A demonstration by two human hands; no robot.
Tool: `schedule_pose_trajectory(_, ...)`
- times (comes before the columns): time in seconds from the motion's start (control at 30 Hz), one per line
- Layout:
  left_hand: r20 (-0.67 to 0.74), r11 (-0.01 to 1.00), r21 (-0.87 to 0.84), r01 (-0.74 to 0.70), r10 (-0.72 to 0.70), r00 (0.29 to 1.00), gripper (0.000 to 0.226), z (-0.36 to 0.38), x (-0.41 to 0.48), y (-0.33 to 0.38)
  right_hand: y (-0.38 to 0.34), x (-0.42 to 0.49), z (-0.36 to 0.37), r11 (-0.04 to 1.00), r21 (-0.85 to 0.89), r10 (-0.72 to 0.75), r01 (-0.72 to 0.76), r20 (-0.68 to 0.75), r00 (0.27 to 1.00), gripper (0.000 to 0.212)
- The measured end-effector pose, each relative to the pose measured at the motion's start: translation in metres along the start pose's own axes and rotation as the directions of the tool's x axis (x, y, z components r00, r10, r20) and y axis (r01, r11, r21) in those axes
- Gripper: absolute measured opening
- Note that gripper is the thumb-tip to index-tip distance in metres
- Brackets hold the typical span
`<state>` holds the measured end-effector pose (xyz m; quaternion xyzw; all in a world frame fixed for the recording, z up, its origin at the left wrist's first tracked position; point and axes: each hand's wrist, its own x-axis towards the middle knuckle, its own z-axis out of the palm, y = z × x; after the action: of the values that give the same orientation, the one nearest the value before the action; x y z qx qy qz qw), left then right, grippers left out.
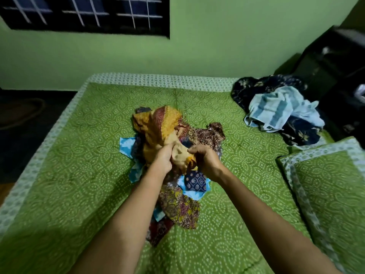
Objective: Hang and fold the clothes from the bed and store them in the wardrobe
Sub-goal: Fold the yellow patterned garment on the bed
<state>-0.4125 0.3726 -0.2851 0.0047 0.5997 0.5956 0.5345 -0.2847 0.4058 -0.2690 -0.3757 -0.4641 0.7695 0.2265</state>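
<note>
A heap of crumpled printed clothes lies in the middle of the bed, which is covered by a green bedspread printed with rings of white dots and edged with a pale border. On top of the heap, toward its far side, sits a mustard-yellow garment with a red patterned band. Both hands meet at its near end, above the centre of the heap. The left hand has its fingers curled into the yellow cloth and clenches a bunch of it. The right hand, just beside it, grasps the same garment, thumb and fingers pinched on a paler tan fold. The bulk of the garment bulges up beyond the hands, toward the far edge of the bed.

Under it, a brown garment with a fine pale print spreads toward the right edge. A light blue cloth pokes out toward the left edge, and a navy piece with white flowers lies below the right wrist. An olive-yellow floral fabric with purple blooms trails toward the near edge, with a dark red cloth at its end.

At the far right corner of the bed, well apart from the heap, a pale blue striped towel lies on a dark navy floral garment. A pillow in a matching green cover rests along the right edge. Behind the bed stands a green wall with a dark barred window.
</note>
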Motion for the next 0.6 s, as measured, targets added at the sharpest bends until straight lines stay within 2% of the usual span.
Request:
schedule_pose_trajectory(0.07, -0.050, 0.998, 0.020, -0.063, 0.064, 0.997, 0.031, -0.003, -0.016, 0.004, -0.005, -0.011, 0.000, 0.995, 0.088, 0.043, -0.038, -0.054, 0.998, 0.023)
schedule_pose_trajectory(0.13, -0.029, 0.988, 0.056, -0.146, 0.148, 0.989, 0.008, -0.005, -0.038, 0.007, -0.006, -0.019, -0.003, 0.989, 0.136, 0.088, -0.066, -0.164, 0.983, 0.029)
schedule_pose_trajectory(0.17, 0.000, 0.979, 0.084, -0.183, 0.184, 0.983, 0.020, -0.006, -0.046, 0.008, -0.007, -0.020, -0.004, 0.985, 0.148, 0.119, -0.090, -0.198, 0.973, 0.034)
schedule_pose_trajectory(0.23, 0.113, 0.960, 0.145, -0.240, 0.225, 0.968, 0.031, -0.009, -0.066, 0.010, -0.009, -0.023, -0.005, 0.960, 0.215, 0.214, -0.181, -0.146, 0.966, 0.040)
schedule_pose_trajectory(0.3, 0.267, 0.939, 0.213, -0.271, 0.211, 0.940, 0.031, -0.012, -0.086, 0.012, -0.015, -0.030, -0.001, 0.931, 0.268, 0.289, -0.248, -0.128, 0.949, 0.043)
schedule_pose_trajectory(0.4, 0.516, 0.900, 0.319, -0.297, 0.098, 0.851, 0.028, -0.019, -0.117, 0.014, -0.019, -0.028, 0.004, 0.922, 0.291, 0.290, -0.256, -0.078, 0.954, 0.041)
schedule_pose_trajectory(0.47, 0.581, 0.851, 0.427, -0.306, 0.001, 0.814, 0.031, -0.027, -0.128, 0.011, -0.020, -0.026, 0.008, 0.926, 0.230, 0.322, -0.300, -0.062, 0.945, 0.034)
schedule_pose_trajectory(0.5, 0.549, 0.838, 0.459, -0.293, -0.008, 0.836, 0.028, -0.033, -0.126, 0.010, -0.022, -0.025, 0.011, 0.927, 0.209, 0.332, -0.313, -0.062, 0.941, 0.032)
schedule_pose_trajectory(0.57, 0.383, 0.878, 0.410, -0.246, 0.079, 0.920, 0.021, -0.043, -0.118, 0.008, -0.026, -0.024, 0.015, 0.944, 0.182, 0.290, -0.276, -0.057, 0.955, 0.031)
schedule_pose_trajectory(0.6, 0.271, 0.910, 0.347, -0.227, 0.135, 0.953, 0.032, -0.048, -0.111, 0.007, -0.027, -0.024, 0.015, 0.956, 0.172, 0.247, -0.238, -0.028, 0.969, 0.030)
